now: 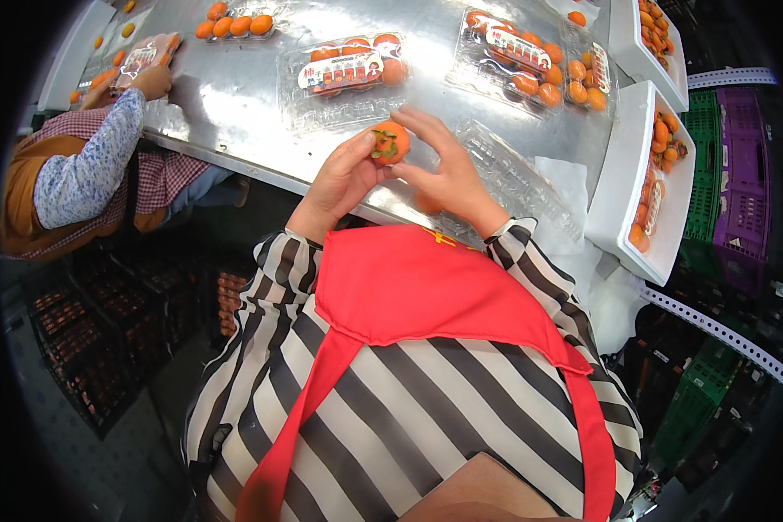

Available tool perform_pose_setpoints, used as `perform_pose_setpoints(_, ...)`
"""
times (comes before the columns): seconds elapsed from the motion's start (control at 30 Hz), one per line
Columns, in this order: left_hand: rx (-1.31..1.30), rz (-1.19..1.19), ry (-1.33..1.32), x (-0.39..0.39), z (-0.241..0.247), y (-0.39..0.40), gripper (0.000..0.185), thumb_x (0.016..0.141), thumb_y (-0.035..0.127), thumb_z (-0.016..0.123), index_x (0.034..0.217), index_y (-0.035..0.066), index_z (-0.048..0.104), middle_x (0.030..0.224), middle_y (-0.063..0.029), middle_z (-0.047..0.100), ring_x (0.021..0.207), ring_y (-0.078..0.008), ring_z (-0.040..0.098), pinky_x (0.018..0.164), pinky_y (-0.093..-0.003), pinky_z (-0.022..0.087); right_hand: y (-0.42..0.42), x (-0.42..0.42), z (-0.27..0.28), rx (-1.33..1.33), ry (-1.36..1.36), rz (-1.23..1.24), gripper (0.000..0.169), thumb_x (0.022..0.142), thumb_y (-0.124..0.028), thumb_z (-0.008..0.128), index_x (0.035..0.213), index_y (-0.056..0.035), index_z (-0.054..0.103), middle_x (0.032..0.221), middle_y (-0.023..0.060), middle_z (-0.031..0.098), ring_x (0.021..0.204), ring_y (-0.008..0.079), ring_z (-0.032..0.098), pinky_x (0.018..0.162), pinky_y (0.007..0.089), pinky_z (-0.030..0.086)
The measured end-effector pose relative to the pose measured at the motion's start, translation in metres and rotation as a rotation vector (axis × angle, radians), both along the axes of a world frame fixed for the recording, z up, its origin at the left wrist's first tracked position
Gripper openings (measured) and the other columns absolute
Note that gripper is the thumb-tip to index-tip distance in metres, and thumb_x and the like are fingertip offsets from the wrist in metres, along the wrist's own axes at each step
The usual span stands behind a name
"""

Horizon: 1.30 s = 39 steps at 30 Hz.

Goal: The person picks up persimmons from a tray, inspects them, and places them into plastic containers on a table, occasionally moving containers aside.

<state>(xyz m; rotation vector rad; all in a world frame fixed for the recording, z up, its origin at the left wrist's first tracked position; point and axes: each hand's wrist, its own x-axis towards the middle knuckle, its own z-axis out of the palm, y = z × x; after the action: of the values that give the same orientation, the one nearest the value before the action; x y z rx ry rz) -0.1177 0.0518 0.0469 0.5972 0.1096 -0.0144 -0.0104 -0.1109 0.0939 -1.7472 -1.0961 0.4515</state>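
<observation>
Just above the steel table's front edge, an orange persimmon (401, 145) is between my two hands, its green-brown calyx turned up towards me. My left hand (342, 176) holds it from the left, thumb beside the calyx. From the other side, the curled fingertips and thumb of my right hand (449, 171) close about the fruit's upper and lower edges. Partly hidden under my right wrist, a second persimmon (427, 203) lies near a clear plastic clamshell (509, 169). Straight ahead sits an opened clamshell (286, 78) of persimmons with a printed label (339, 70).
More persimmon packs (525, 55) lie on the steel table (235, 98). White foam boxes (616, 189) with persimmons line the right edge, beside green and purple crates (744, 156). At left a co-worker's hand (150, 81) touches a pack. Dark crates (98, 365) stand below left.
</observation>
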Motion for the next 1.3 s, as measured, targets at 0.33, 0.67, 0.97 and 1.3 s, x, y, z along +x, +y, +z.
perform_pose_setpoints(0.33,0.225,0.007,0.061,-0.001,0.014,0.002,0.048,0.095,0.019,0.058,0.138,0.0,0.045,0.124,-0.0118,0.06,0.111,-0.0211,0.063,0.093,-0.0345,0.052,0.001,-0.006,0.001,0.158,0.713,-0.082,0.043,0.097,-0.02,0.054,0.136,-0.0014,0.05,0.13,0.0142,0.056,0.12,0.0198,0.054,0.1,0.0319,0.043)
perform_pose_setpoints(0.67,0.357,-0.02,0.086,0.0,0.02,-0.001,0.05,0.095,0.019,0.059,0.139,-0.001,0.045,0.125,-0.0117,0.06,0.111,-0.0197,0.062,0.092,-0.0329,0.052,0.004,-0.005,-0.001,0.148,0.668,-0.12,0.043,0.096,-0.019,0.057,0.135,-0.0018,0.05,0.12,0.0126,0.061,0.11,0.0165,0.059,0.092,0.0295,0.048)
perform_pose_setpoints(0.97,0.179,-0.12,0.025,0.0,0.021,-0.007,0.058,0.094,0.021,0.056,0.145,-0.001,0.037,0.131,-0.0152,0.054,0.112,-0.0251,0.061,0.095,-0.0362,0.05,0.009,0.009,-0.009,0.108,0.658,-0.298,0.035,0.1,-0.029,0.05,0.114,0.0004,0.064,0.1,0.0091,0.069,0.094,0.014,0.065,0.084,0.0287,0.051)
perform_pose_setpoints(1.3,-0.389,-0.107,-0.047,0.003,-0.006,0.001,0.053,0.103,0.022,0.035,0.148,-0.002,0.024,0.134,-0.0244,0.049,0.114,-0.0319,0.06,0.099,-0.0386,0.052,0.006,0.01,-0.007,0.247,0.761,-0.263,0.036,0.1,-0.027,0.05,0.118,0.0023,0.062,0.117,0.0143,0.065,0.11,0.0198,0.061,0.095,0.0335,0.049)
